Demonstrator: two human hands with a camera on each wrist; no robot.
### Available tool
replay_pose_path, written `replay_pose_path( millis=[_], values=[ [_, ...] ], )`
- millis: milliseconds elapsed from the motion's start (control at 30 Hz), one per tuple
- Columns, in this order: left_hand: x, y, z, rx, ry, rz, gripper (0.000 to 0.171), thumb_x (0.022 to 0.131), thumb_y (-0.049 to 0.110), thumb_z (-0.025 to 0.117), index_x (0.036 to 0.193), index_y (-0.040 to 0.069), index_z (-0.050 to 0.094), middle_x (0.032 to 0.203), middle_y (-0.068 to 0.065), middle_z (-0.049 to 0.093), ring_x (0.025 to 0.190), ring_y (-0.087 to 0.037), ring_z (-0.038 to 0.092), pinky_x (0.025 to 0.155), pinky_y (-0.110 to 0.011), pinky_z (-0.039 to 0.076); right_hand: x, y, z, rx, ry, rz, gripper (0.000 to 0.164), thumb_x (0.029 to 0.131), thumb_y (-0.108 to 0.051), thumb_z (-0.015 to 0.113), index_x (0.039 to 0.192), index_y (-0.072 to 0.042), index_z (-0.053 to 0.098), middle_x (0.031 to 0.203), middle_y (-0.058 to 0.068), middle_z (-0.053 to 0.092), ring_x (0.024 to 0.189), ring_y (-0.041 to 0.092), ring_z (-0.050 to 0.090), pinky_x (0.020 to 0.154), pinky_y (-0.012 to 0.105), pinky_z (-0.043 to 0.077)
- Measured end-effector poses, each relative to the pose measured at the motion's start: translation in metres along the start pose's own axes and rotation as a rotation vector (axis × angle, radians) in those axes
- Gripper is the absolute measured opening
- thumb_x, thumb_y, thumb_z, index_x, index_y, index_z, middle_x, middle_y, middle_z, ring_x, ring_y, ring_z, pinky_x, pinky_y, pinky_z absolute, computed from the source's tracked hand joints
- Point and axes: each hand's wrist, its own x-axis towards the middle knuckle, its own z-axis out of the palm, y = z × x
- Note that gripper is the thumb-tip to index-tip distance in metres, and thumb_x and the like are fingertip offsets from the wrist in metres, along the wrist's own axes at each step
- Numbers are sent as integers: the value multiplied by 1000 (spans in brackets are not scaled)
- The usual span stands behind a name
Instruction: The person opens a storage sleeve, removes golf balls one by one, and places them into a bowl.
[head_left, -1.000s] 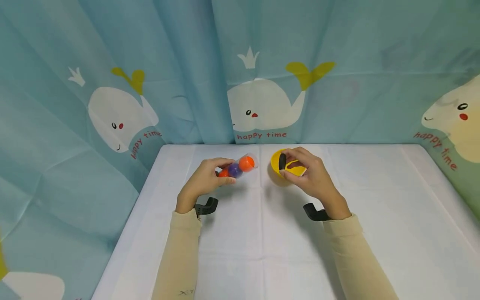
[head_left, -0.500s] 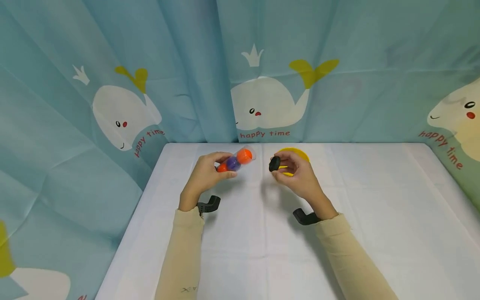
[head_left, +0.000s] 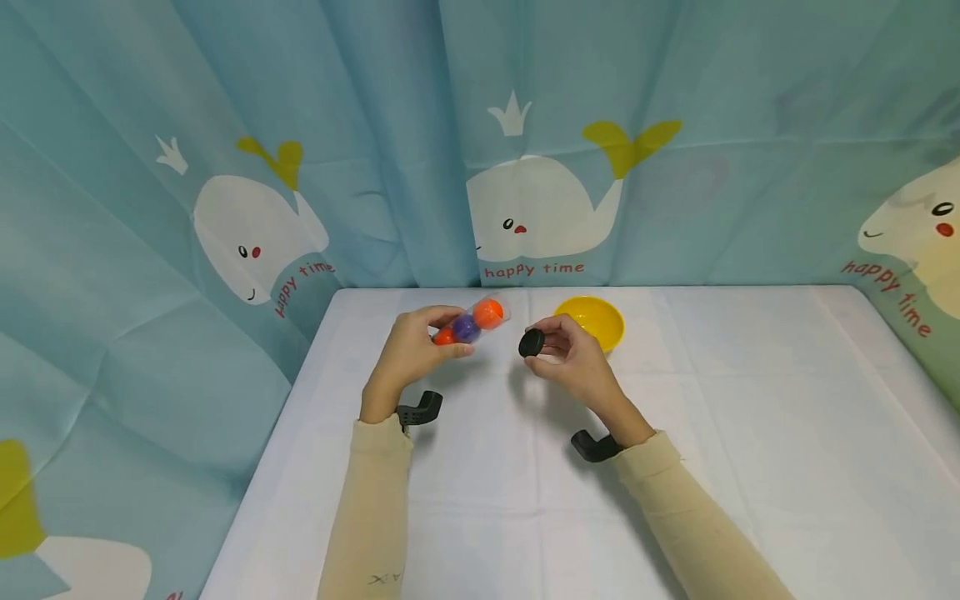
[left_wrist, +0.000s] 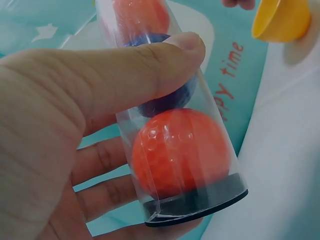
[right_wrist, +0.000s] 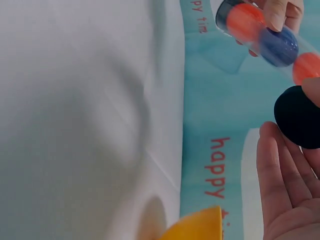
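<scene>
My left hand (head_left: 414, 343) grips a clear plastic tube (left_wrist: 220, 135), tilted above the table. Inside it sit an orange golf ball (left_wrist: 182, 150) by the black end cap (left_wrist: 200, 197), a purple ball (head_left: 466, 328) in the middle and another orange ball (head_left: 488, 314) near the far end. That far end shows no cap in the head view. Between thumb and fingers my right hand (head_left: 576, 360) pinches a round black cap (head_left: 532, 342), held a short way from the tube's uncapped end. Behind the right hand stands a yellow bowl (head_left: 600, 321), partly hidden by it.
A white cloth covers the table (head_left: 487, 517). Blue curtains (head_left: 390, 150) with whale prints hang along the table's back and left side. Each wrist carries a black camera mount (head_left: 420, 409).
My right hand has moved left and toward me, away from over the yellow bowl, carrying the black cap and turning it flat side out. The left hand with the tube has barely moved.
</scene>
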Motion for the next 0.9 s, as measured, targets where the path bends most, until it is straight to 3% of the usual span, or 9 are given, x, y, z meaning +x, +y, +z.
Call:
replay_pose_path(
  millis=[233,633,767,900],
  values=[
    [-3,-6,-9,-5,26,-28,53,77,24,92,126,14,73,120,-4,75,104,-26,66,92,-46,54,12,7,17,-9,-7,3,44,84,-2,80,123,-2,59,124,16,68,110,29,67,91,25,59],
    [-6,-14,-19,-42,45,-54,57,78,26,92,128,12,71,122,-8,75,108,-29,66,97,-50,52,42,26,41,-136,-60,115,41,87,-7,80,123,-4,59,130,14,68,121,30,67,105,43,54],
    [-6,-14,-21,-44,50,-60,56,78,26,91,128,12,71,121,-9,74,109,-29,65,98,-51,51,49,30,44,-180,-54,159,41,86,-10,82,121,-7,60,128,11,68,120,28,66,105,42,53],
    [-6,-13,-22,-53,50,-60,56,78,26,91,128,11,71,121,-9,74,110,-29,65,99,-51,51,54,33,47,-243,-27,202,42,84,-11,85,119,-11,62,123,9,69,108,26,64,95,36,54]
  ],
)
